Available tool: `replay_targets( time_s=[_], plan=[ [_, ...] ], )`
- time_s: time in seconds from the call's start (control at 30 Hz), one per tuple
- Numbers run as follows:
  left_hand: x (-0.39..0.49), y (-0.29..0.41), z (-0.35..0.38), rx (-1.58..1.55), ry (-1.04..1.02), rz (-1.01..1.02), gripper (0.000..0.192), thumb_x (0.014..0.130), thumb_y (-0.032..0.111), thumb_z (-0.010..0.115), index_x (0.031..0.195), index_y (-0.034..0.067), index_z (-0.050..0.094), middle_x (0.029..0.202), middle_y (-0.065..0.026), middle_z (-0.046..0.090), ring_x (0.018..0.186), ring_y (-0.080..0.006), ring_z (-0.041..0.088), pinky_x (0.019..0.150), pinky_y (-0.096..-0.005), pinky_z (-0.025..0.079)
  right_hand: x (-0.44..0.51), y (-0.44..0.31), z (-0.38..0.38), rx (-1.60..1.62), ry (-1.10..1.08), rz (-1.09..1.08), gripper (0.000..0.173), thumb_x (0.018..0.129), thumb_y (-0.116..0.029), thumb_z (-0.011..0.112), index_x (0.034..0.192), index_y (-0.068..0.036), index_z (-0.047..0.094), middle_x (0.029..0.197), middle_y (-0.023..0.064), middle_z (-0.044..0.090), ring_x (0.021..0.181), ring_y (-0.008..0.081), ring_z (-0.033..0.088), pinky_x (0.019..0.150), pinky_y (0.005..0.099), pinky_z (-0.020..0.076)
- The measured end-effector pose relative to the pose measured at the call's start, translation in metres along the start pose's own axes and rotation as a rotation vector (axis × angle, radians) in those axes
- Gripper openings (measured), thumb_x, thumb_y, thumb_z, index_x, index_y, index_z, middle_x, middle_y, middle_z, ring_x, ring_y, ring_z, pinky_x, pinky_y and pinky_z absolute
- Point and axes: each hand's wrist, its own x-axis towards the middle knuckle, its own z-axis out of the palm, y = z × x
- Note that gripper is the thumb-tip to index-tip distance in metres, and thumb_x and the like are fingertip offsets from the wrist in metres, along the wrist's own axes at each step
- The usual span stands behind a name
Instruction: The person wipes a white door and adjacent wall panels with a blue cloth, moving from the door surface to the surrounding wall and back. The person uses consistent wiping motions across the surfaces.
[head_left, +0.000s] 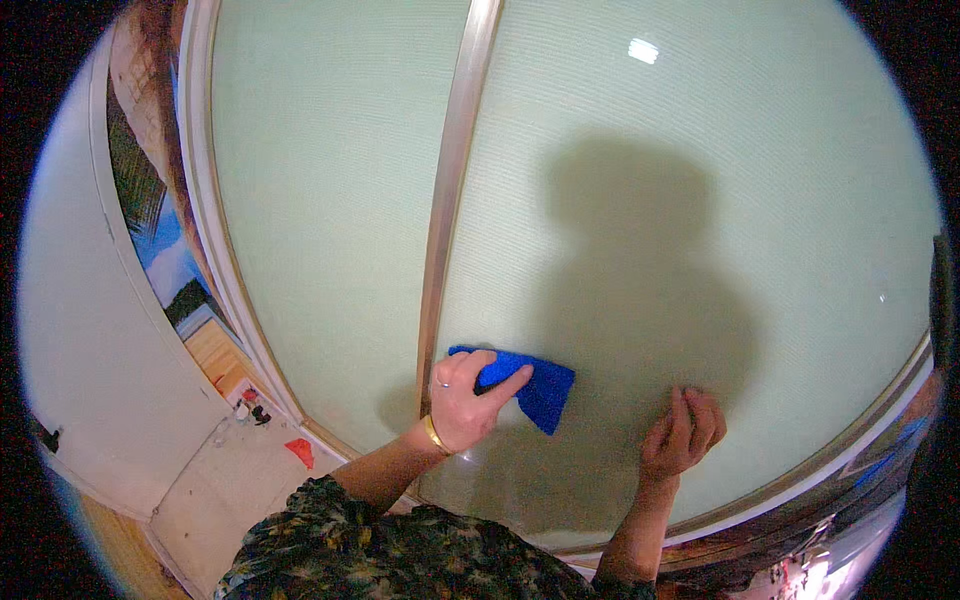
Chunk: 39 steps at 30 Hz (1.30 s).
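Note:
My left hand (466, 397) presses a blue cloth (551, 390) flat against a pale green frosted glass panel (570, 97), close to the metal divider (454, 165). A ring and a gold-coloured bracelet (434, 435) are on that hand and wrist. The cloth's far corner spreads out to the right of my fingers. Farther right, my right hand (684, 431) is near the same panel with its fingers loosely bent and slightly apart. I see nothing in it, and whether its fingertips touch the glass is hard to tell.
A second pale green panel (337, 150) lies left of the divider, edged by a light frame (236, 292). Small items and a red scrap (300, 452) lie on the pale surface at lower left. A white panel (75, 300) stands at far left. My shadow falls on the glass.

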Motion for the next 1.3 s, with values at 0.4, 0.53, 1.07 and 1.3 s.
replay_targets(
  time_s=[0.4, 0.53, 1.07, 1.3],
  plan=[
    [0.108, -0.019, -0.024, 0.168, 0.340, 0.256, 0.039, 0.068, 0.000, 0.068, 0.106, 0.010, 0.073, 0.112, -0.0151, 0.061, 0.107, -0.0349, 0.056, 0.091, -0.0440, 0.048, -0.015, 0.005, 0.009, -0.009, -0.021, -0.047, 0.028, 0.098, -0.011, 0.044, 0.114, 0.000, 0.064, 0.126, 0.0137, 0.057, 0.121, 0.0347, 0.049, 0.101, 0.0491, 0.0394],
    [0.072, -0.002, -0.012, 0.056, 0.283, 0.026, 0.032, 0.078, 0.007, 0.066, 0.110, 0.004, 0.068, 0.124, -0.0195, 0.057, 0.121, -0.0413, 0.050, 0.105, -0.0515, 0.036, -0.015, 0.002, 0.010, 0.027, -0.001, -0.052, 0.028, 0.098, -0.012, 0.045, 0.114, -0.001, 0.065, 0.126, 0.0132, 0.058, 0.121, 0.0338, 0.050, 0.102, 0.0502, 0.0395],
    [0.106, 0.012, 0.025, 0.219, 0.361, -0.120, 0.078, 0.091, 0.058, 0.051, 0.143, 0.002, 0.036, 0.154, -0.0308, 0.018, 0.142, -0.0520, 0.013, 0.111, -0.0649, 0.007, -0.015, 0.010, -0.007, 0.146, -0.114, -0.037, 0.028, 0.090, -0.005, 0.052, 0.114, -0.007, 0.064, 0.127, 0.0098, 0.059, 0.120, 0.0313, 0.052, 0.101, 0.0481, 0.0390],
    [0.131, 0.092, 0.050, 0.144, 0.236, -0.119, 0.096, 0.073, 0.054, 0.072, 0.146, 0.005, 0.033, 0.153, -0.0377, 0.011, 0.139, -0.0605, 0.009, 0.108, -0.0702, 0.005, -0.025, 0.064, -0.031, 0.002, 0.107, 0.125, 0.025, 0.096, -0.016, 0.048, 0.114, -0.008, 0.064, 0.122, 0.0108, 0.062, 0.117, 0.0326, 0.054, 0.100, 0.0468, 0.0408]
  ],
)
